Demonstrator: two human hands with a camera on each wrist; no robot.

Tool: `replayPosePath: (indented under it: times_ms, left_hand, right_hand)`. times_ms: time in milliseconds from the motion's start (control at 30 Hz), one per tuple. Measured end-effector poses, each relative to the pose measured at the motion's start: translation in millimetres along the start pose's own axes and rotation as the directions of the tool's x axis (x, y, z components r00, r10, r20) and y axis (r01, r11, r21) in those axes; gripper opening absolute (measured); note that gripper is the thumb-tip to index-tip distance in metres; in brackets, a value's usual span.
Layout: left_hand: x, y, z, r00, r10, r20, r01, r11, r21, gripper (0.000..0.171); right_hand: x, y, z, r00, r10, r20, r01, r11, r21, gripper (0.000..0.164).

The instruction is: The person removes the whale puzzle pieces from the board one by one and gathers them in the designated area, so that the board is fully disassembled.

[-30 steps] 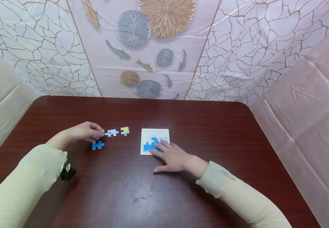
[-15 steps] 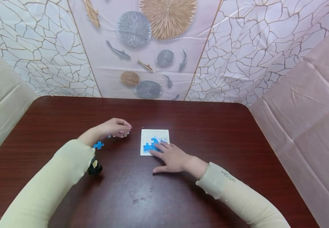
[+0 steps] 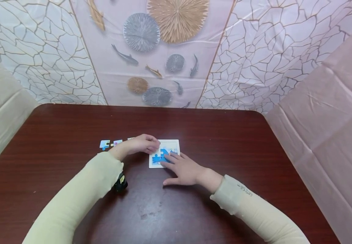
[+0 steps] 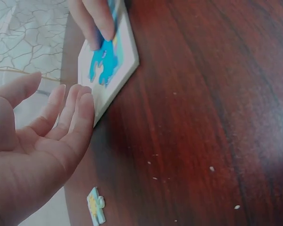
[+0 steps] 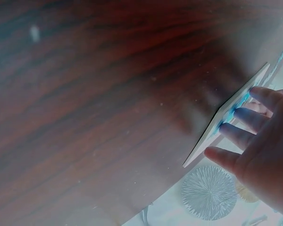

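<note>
My left hand (image 3: 142,144) reaches over the left side of a small white puzzle tray (image 3: 177,144). In the left wrist view this left hand (image 4: 42,136) has its thumb apart from relaxed fingers, with no piece visible between them. Joined blue jigsaw pieces (image 3: 157,159) fill the tray's lower part. My right hand (image 3: 183,168) lies with spread fingers across the tray's lower right, fingertips on the pieces. Left of the tray, a light jigsaw piece (image 3: 104,144) and a piece with a pink mark (image 3: 117,143) lie loose. A sun-patterned piece (image 4: 96,206) sits below the left hand.
A dark red-brown wooden table (image 3: 218,135) carries everything. Patterned cloth (image 3: 170,84) hangs behind its far edge, and plain cloth (image 3: 325,112) hangs at the right. A black device (image 3: 121,183) is strapped at the left wrist.
The left hand has moved right, from the loose pieces to the tray's left side, uncovering the light piece at the far left. The right hand stays in place on the tray.
</note>
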State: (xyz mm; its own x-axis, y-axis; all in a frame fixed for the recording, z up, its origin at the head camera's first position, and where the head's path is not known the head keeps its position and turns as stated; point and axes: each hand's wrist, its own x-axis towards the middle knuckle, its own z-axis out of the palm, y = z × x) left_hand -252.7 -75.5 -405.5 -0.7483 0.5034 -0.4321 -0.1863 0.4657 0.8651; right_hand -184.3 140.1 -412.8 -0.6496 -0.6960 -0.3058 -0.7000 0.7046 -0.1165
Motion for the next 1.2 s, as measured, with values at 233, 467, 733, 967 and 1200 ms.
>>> replayPosePath:
  times_ms: [233,467,733,967,1200]
  left_hand:
    - [0.6,-0.8,2.1,1.0,-0.017,-0.008,0.017,1.0,0.012,0.04]
    - [3.5,-2.5,2.2,0.999,-0.031,-0.025,0.032,0.999,0.029,0.039]
    - [8.0,-0.3,4.5,0.999,-0.042,-0.03,0.043,0.999,0.029,0.039]
    - [10.7,1.1,7.3,0.999,-0.029,-0.018,0.03,0.999,0.027,0.039]
    - [11.0,2.8,11.0,0.999,-0.025,-0.048,0.029,0.997,0.072,0.04]
  right_hand:
    - [-9,6,2,1.0,0.01,-0.005,-0.009,1.0,0.021,0.076]
    - [-20,16,3,0.999,0.048,-0.004,-0.048,0.998,0.04,0.075]
    - [-23,17,3,0.997,0.079,0.026,-0.081,0.995,0.06,0.076]
    - [-23,18,3,0.996,0.082,0.022,-0.083,0.995,0.06,0.076]
    - [-24,18,3,0.997,0.077,0.022,-0.078,0.995,0.068,0.075]
